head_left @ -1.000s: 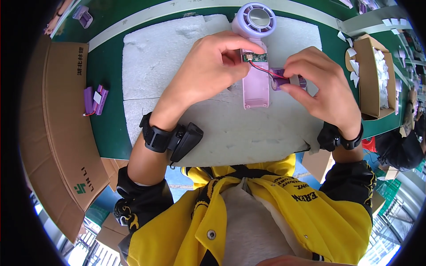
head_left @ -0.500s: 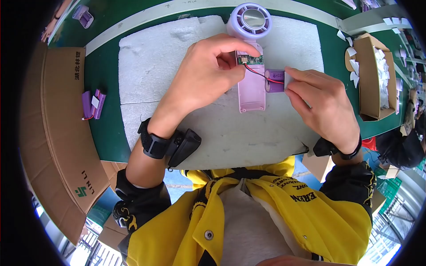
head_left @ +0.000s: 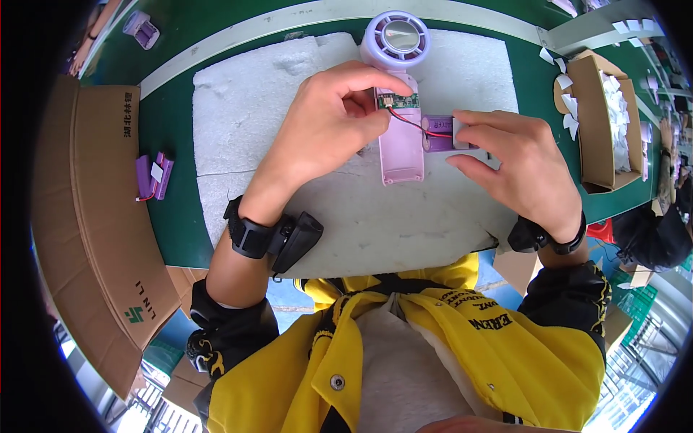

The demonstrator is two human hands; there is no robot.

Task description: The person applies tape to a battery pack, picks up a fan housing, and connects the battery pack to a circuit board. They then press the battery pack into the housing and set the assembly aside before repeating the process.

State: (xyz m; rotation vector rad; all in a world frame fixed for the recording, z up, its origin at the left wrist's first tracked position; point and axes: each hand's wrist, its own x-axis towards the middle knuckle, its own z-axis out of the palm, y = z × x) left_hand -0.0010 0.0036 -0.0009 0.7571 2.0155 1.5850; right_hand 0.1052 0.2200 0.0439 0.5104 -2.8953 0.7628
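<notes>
Handheld fan [head_left: 401,151], lilac and pink, lies on the white foam mat [head_left: 249,108] in front of me, its round head [head_left: 399,37] farthest from me and its hollow handle open towards my face, with a green circuit board [head_left: 406,102] showing near the top. My left hand [head_left: 328,108] pinches it beside that board, thumb at the left edge and forefinger reaching across. Red and black wires [head_left: 408,122] run from the board to a purple battery pack [head_left: 437,134] just right of the handle. My right hand [head_left: 516,144] is at the pack's far end, fingertips by its pale patch [head_left: 458,124] and thumb lower down; I cannot tell whether they grip it. To my left, a second purple pack [head_left: 164,178] rests on the green table [head_left: 177,234] near a big cardboard box [head_left: 108,209], and to my right stands a small open box [head_left: 590,137] holding white pieces [head_left: 617,123]
</notes>
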